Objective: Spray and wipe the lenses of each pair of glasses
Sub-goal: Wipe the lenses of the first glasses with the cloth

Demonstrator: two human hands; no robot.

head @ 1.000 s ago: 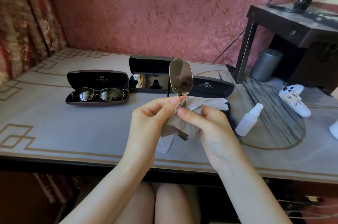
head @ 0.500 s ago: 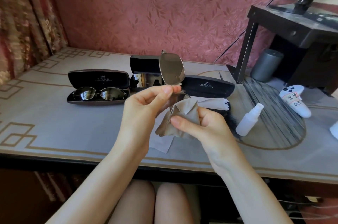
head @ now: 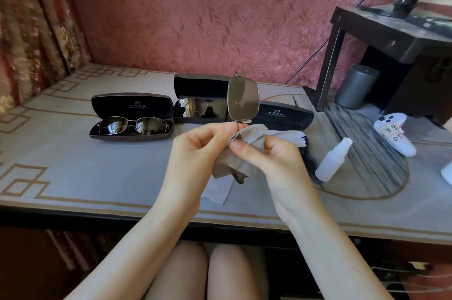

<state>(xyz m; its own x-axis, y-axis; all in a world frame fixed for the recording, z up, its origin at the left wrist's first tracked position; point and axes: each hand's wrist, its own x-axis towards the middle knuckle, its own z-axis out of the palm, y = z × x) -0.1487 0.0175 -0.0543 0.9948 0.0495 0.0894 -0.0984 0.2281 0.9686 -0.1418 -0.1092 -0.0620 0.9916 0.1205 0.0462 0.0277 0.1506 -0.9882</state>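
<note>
A pair of brown-tinted glasses (head: 242, 101) stands on end above the table, one lens up. My left hand (head: 195, 150) pinches the frame at the bridge. My right hand (head: 271, 160) holds a grey cloth (head: 247, 152) wrapped round the lower lens, which is hidden. A second pair of dark glasses (head: 133, 125) lies in an open black case (head: 132, 116) at the left. Another open case (head: 200, 101) with a mirror-like inside sits behind my hands. A small white spray bottle (head: 333, 160) lies on its side to the right.
A third dark case (head: 286, 116) lies behind the cloth. A white game controller (head: 395, 133) and a grey cylinder (head: 355, 86) sit at the right, near a dark side table (head: 391, 37). The table's front edge (head: 97, 204) runs below my wrists.
The glasses tilted left and then came back upright. My right hand with the cloth shifted along the lower lens, thumb and fingers closing over it again.
</note>
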